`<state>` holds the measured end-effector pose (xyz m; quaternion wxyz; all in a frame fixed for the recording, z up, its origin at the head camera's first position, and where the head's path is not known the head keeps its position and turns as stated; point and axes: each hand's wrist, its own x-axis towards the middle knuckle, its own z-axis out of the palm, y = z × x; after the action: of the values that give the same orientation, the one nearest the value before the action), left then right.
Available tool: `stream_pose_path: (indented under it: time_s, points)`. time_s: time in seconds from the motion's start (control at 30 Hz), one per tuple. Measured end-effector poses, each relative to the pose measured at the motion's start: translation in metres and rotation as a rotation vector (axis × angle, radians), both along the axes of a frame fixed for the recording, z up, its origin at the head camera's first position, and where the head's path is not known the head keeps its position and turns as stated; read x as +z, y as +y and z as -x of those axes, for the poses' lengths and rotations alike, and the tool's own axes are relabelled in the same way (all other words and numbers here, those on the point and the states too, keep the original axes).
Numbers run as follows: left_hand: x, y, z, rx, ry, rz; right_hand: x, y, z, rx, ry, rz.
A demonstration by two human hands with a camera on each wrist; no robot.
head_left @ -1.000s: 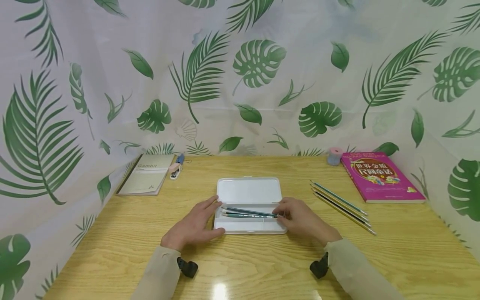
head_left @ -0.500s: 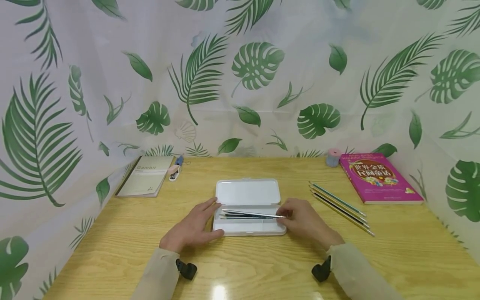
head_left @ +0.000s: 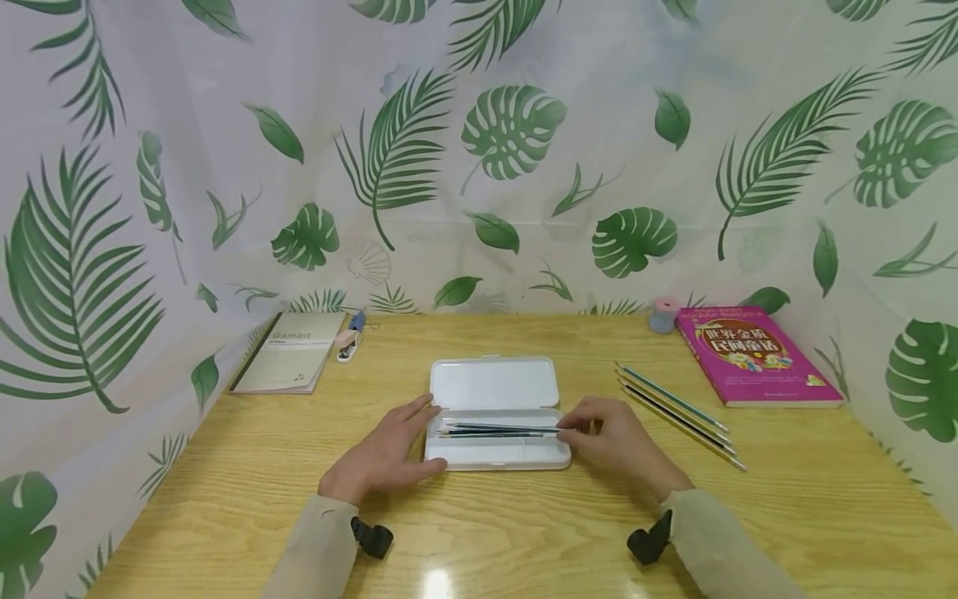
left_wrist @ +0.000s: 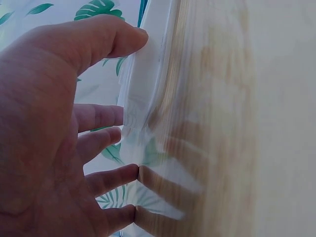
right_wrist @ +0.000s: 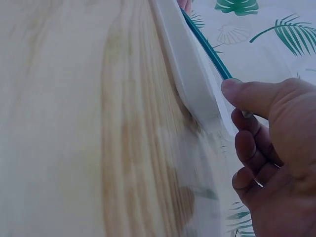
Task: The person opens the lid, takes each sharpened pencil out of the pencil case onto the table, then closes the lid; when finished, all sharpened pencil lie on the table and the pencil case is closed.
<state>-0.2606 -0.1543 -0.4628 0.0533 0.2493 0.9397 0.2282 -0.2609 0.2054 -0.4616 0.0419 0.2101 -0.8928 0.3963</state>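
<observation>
A white pencil case (head_left: 464,453) lies with its lid (head_left: 494,383) raised and leaning back. Several pencils (head_left: 486,434) rest in its rear compartment. My left hand (head_left: 383,453) steadies the case's left end; in the left wrist view the thumb (left_wrist: 131,39) touches the rim and the other fingers are spread and nearly straight. At the opposite end, my right hand (head_left: 609,437) pinches the end of a teal pencil (right_wrist: 210,47) between thumb and fingers. That pencil lies over the others, inside the case's walls.
Several loose pencils (head_left: 677,412) lie slanted on the table right of the case. A pink book (head_left: 756,358) and a pink-and-blue cylinder (head_left: 664,316) stand at the back right. At the back left are a notebook (head_left: 292,353), a small stapler (head_left: 348,345) and a blue item (head_left: 358,320).
My right hand has shifted slightly right, and the pencil it pinches has turned and settled lower over the others. The left hand stays at the case's left end.
</observation>
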Motion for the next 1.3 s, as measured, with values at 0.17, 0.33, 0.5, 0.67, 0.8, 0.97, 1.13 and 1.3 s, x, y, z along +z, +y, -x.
stream_pose_path:
  time_s: [0.17,0.33,0.5,0.67,0.8,0.97,1.13,1.3]
  points:
    - [0.001,0.002,-0.001,0.004,0.004,-0.001,-0.001,0.006,-0.001,-0.018,-0.026,0.053]
    - [0.002,0.002,0.000,-0.008,0.009,0.000,-0.003,0.012,-0.001,-0.025,-0.015,0.090]
    - [0.000,0.002,0.001,-0.004,0.009,0.015,-0.002,0.019,-0.005,-0.027,-0.007,0.127]
    - [0.000,0.002,0.000,0.010,-0.001,0.019,0.000,0.029,-0.013,-0.030,0.031,0.152]
    - [0.001,0.003,-0.001,0.004,-0.001,0.014,-0.001,0.045,-0.023,-0.067,0.060,0.150]
    - [0.002,0.002,-0.001,-0.005,0.010,0.016,0.001,0.068,-0.035,-0.142,0.069,0.141]
    - [0.002,0.002,-0.001,-0.002,0.005,0.009,0.004,0.093,-0.048,-0.228,0.074,0.134]
    - [0.001,0.004,-0.002,0.001,0.006,0.004,0.003,0.121,-0.063,-0.342,0.046,0.093]
